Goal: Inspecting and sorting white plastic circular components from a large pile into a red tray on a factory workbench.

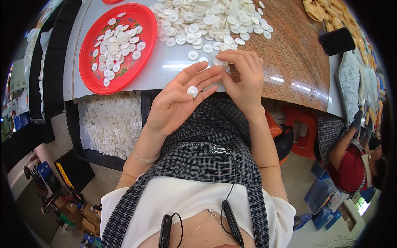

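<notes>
My left hand [178, 96] is turned palm up in front of the table edge, its fingers stretched. A small white round disc [192, 91] with a raised centre lies in it, beside the thumb and against the fingers. My right hand [245, 78] is bent at the table edge, thumb and index finger curled around another white disc [218, 62], partly hidden by the fingers. The left fingertips reach close to the right thumb. Beyond both hands, a heap of similar discs [211, 18] spreads over the table, with a few loose ones nearest me.
At the left, a red round tray [87, 78] carries a smaller pile of discs. Below the table, a dark bin [74, 132] is full of white discs. A black phone-like object [337, 41] stands at the right. Beyond a red stool [304, 134], another person [347, 167] is seated.
</notes>
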